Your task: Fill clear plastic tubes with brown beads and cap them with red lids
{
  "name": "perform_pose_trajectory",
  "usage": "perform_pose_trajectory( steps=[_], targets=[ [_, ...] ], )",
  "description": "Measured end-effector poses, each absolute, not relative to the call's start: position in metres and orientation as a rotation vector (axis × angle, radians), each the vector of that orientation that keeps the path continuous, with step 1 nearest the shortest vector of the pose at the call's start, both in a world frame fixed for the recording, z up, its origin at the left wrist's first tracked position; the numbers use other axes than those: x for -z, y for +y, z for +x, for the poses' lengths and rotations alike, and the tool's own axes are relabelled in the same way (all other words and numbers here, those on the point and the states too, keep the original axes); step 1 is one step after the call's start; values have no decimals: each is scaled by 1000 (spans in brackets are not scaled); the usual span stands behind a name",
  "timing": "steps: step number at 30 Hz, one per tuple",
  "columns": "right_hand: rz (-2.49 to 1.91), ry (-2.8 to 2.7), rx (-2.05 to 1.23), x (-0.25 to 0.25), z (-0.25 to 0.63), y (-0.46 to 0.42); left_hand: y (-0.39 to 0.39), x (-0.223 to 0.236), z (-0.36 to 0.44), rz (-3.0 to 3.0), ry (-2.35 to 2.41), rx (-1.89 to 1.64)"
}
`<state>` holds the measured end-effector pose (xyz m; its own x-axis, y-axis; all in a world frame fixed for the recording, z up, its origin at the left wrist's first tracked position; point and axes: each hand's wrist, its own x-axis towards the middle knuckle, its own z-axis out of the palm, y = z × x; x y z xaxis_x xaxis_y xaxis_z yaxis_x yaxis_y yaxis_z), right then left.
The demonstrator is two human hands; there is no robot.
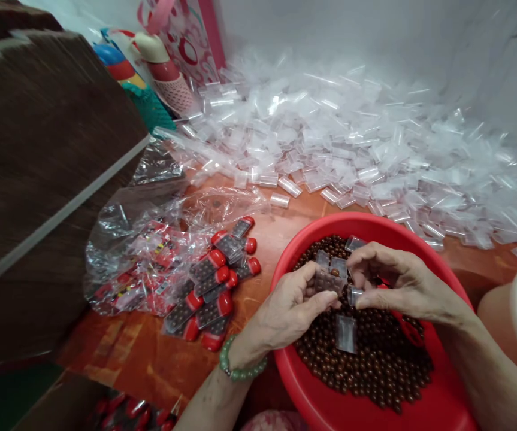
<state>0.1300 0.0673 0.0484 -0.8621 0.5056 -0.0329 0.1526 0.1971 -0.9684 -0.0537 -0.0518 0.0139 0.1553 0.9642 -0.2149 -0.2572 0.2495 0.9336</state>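
Over a red basin (330,413) of shiny brown beads (375,359), both my hands work close together. My left hand (292,302), with a green bead bracelet (240,368) at the wrist, pinches a flat clear plastic case (329,284) with dark beads showing through. My right hand (395,287) grips a small clear plastic sleeve (354,297) between thumb and fingers, beside the case. Another clear sleeve (347,333) lies on the beads below, and more rest behind my fingers. Something red (411,329) lies partly hidden under my right hand.
Clear sleeves (330,137) lie heaped along the wall. Left of the basin are red-capped bead-filled cases (213,311) and a clear bag (145,263) with red pieces. Dark brown stacked material (47,161) stands at far left, with bottles (162,69) behind. A knee is at right.
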Motion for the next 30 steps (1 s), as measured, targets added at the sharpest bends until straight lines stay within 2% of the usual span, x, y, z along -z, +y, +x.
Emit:
perform_pose_trajectory(
  steps=[13, 21, 30],
  targets=[
    [-541, -2355, -1586, -43, 122, 63, -51, -11, -54, 727, 790, -1088],
    [-654, -2269, -1713, -44, 125, 64, -50, -15, -53, 685, 809, -1092],
    [-741, -2184, -1634, -49, 132, 69, -48, -18, -53, 737, 851, -1116]
  ],
)
